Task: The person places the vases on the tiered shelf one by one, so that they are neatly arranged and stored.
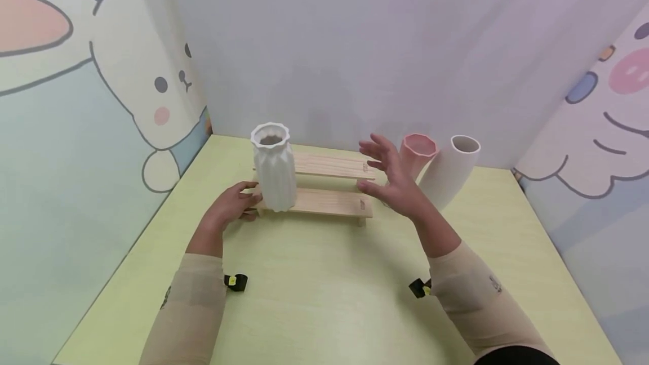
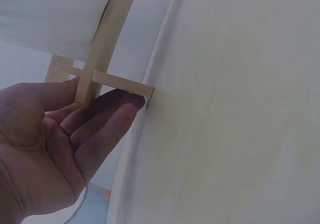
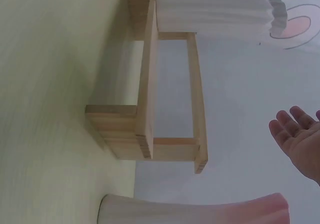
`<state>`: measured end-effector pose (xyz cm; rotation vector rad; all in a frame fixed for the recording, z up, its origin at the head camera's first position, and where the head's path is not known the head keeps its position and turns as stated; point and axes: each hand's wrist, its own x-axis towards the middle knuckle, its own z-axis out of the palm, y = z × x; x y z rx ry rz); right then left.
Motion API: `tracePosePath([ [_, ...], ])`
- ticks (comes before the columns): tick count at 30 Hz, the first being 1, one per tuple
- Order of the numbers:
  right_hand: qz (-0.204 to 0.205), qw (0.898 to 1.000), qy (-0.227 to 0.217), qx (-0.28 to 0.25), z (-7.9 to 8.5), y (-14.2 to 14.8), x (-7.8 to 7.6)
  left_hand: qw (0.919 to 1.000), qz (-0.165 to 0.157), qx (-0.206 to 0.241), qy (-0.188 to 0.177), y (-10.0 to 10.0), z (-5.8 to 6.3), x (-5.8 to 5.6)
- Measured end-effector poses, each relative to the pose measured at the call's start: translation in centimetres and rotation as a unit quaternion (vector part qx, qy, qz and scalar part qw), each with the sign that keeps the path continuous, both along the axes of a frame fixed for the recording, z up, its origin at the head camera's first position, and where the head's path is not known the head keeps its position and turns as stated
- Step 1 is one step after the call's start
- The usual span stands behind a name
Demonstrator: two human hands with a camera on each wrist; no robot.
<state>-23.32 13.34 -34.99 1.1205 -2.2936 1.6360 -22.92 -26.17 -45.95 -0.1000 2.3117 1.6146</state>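
A two-step wooden stand (image 1: 329, 201) stands toward the back of the table. On the left end of its lower step a tall white pleated vase (image 1: 275, 179) with a scalloped rim stands upright. My left hand (image 1: 233, 205) holds that step's left end; in the left wrist view the thumb lies by the board (image 2: 107, 39) and the fingers reach under it. My right hand (image 1: 392, 179) is raised with fingers spread, holding nothing, near the stand's right end. It partly hides a pink vase (image 1: 419, 154). The right wrist view shows the stand (image 3: 147, 84) from its right end.
A smooth white vase (image 1: 448, 173) stands right of the pink one, behind my right forearm. Curtained walls (image 1: 314, 44) with cartoon animals enclose the pale yellow table (image 1: 324, 297) at the back and sides.
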Motion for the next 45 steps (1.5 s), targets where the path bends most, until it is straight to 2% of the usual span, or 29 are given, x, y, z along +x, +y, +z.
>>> tracePosePath([
  [11,-0.009,0.999,-0.026,0.028,-2.5,3.0,1.6,1.0000,0.000,-0.007,-0.002,-0.7,0.0,-0.3],
  [19,-0.026,0.998,-0.027,0.045,-2.8,4.9,3.2,1.0000,-0.003,-0.003,-0.006,-1.1,0.0,-1.0],
  [22,-0.031,0.998,-0.035,0.052,-3.5,6.0,3.3,1.0000,-0.004,0.000,-0.008,-1.2,-0.2,-1.1],
  [30,-0.063,0.996,-0.035,0.059,-3.8,9.3,4.0,0.9999,-0.001,-0.014,-0.002,-1.6,-0.3,-1.3],
  [39,-0.134,0.990,-0.015,0.050,-3.3,12.8,3.9,0.9999,-0.006,-0.012,-0.005,-1.9,0.1,-1.0],
  [45,-0.220,0.975,-0.018,0.036,-2.9,14.8,3.0,0.9999,-0.004,-0.011,-0.006,-1.9,0.2,-0.9],
])
